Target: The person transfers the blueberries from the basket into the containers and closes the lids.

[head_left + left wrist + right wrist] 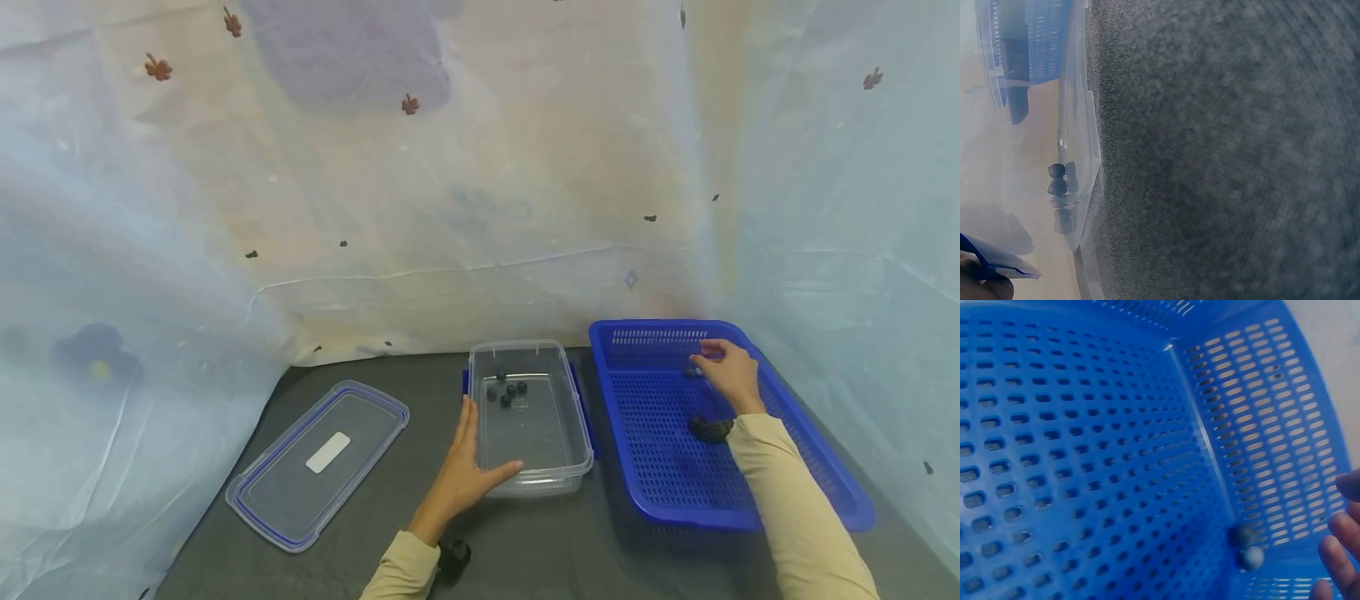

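Mid-transfer, by look of it: right hand (726, 372), fingers (1336, 555) loosely curled, grasping nothing, nearing blueberries (1245, 547) in blue basket (840, 487) corner. Left hand (463, 475), fingers released, steadies clear container (558, 467). Next: pinch berry gently.

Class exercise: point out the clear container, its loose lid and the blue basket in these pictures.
clear container (576, 468): head view, on its near right rim.
lid (327, 452): head view, on the white label at its middle.
blue basket (652, 454): head view, on its bare perforated floor.

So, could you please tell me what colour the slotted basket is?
The basket is bright blue, clearest in the right wrist view.
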Available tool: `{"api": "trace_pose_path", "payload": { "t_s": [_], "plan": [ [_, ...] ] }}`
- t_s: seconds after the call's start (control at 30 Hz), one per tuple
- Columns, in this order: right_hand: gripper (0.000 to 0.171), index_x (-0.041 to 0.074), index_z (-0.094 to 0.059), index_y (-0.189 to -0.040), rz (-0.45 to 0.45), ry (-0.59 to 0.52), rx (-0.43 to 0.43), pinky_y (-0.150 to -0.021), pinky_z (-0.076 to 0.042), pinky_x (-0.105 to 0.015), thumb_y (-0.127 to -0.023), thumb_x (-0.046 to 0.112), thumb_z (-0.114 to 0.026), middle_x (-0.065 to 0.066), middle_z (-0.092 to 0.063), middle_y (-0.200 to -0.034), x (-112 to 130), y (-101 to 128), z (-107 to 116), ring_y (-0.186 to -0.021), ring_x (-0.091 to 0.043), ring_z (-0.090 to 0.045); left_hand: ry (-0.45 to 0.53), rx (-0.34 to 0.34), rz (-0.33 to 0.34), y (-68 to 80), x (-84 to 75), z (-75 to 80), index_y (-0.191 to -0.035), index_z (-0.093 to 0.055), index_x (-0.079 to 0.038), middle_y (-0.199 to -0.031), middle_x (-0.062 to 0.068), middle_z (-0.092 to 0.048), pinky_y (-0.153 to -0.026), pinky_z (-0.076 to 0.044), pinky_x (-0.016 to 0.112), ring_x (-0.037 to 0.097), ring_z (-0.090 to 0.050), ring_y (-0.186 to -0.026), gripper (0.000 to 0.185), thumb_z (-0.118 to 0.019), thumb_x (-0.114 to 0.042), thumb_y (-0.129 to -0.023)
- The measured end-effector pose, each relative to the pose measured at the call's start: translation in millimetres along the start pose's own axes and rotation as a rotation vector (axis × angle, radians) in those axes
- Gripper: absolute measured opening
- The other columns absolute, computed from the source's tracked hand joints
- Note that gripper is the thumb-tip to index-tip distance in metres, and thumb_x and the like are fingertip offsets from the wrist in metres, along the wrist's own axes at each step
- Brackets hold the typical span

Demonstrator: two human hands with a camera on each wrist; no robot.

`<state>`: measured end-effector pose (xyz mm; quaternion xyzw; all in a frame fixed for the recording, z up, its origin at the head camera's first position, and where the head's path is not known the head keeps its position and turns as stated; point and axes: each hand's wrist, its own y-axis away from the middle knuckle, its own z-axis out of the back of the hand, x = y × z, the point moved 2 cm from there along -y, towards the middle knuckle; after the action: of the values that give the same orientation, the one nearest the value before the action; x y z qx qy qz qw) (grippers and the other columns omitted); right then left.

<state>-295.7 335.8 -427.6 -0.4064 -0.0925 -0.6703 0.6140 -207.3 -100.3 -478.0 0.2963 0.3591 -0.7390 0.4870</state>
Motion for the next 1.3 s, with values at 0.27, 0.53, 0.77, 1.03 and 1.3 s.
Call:
{"api": "trace_pose_path", "payload": {
  "t_s": [0.27,0.53,0.77,1.03,1.3],
  "plan": [
    [0.040,-0.014,-0.056,-0.121,-0.053,-0.003,0.027,-0.103,-0.018,-0.062,-0.092,0.013,-0.062,-0.034,-0.060,-0.111,-18,-2,-14,-0.109,-0.050,-0.050,-0.002,0.004,0.006,-0.1,1.1,-0.8,-0.156,-0.002,-0.008,-0.162,0.009,0.007,-0.106,-0.022,0.063,0.036,-0.008,-0.144,0.118,-0.074,-0.058,-0.078],
    [0.045,-0.018,-0.048,-0.124,-0.076,0.016,0.116,-0.101,-0.017,-0.065,-0.094,0.014,-0.058,-0.038,-0.055,-0.117,-28,1,-23,-0.114,-0.055,-0.044,0.004,0.011,0.007,-0.5,1.8,-2.9,-0.156,-0.001,-0.009,-0.162,0.008,0.007,-0.107,-0.021,0.061,0.034,-0.007,-0.144,0.118,-0.073,-0.059,-0.077],
    [0.048,-0.020,-0.042,-0.129,-0.098,0.029,0.195,-0.100,-0.026,-0.064,-0.095,0.012,-0.054,-0.041,-0.048,-0.124,-27,2,-30,-0.116,-0.056,-0.042,0.020,0.001,-0.010,-0.5,2.7,-2.0,-0.156,-0.003,-0.007,-0.162,0.009,0.007,-0.106,-0.022,0.063,0.036,-0.007,-0.144,0.117,-0.075,-0.056,-0.078],
    [0.046,-0.020,-0.042,-0.128,-0.100,0.062,0.235,-0.100,-0.026,-0.065,-0.095,0.009,-0.053,-0.042,-0.048,-0.123,-33,-1,-39,-0.114,-0.057,-0.042,0.019,0.003,0.001,0.0,2.5,-1.1,-0.156,-0.002,-0.009,-0.162,0.008,0.006,-0.107,-0.021,0.061,0.034,-0.007,-0.144,0.119,-0.076,-0.057,-0.076],
    [0.041,-0.020,-0.049,-0.120,-0.045,0.095,0.181,-0.096,-0.031,-0.064,-0.089,0.005,-0.058,-0.040,-0.056,-0.110,-39,-2,-42,-0.105,-0.055,-0.049,0.019,0.001,-0.012,-0.2,4.6,-1.8,-0.157,-0.001,-0.011,-0.162,0.008,0.006,-0.106,-0.022,0.062,0.035,-0.008,-0.143,0.118,-0.075,-0.056,-0.077]
  ]
}}
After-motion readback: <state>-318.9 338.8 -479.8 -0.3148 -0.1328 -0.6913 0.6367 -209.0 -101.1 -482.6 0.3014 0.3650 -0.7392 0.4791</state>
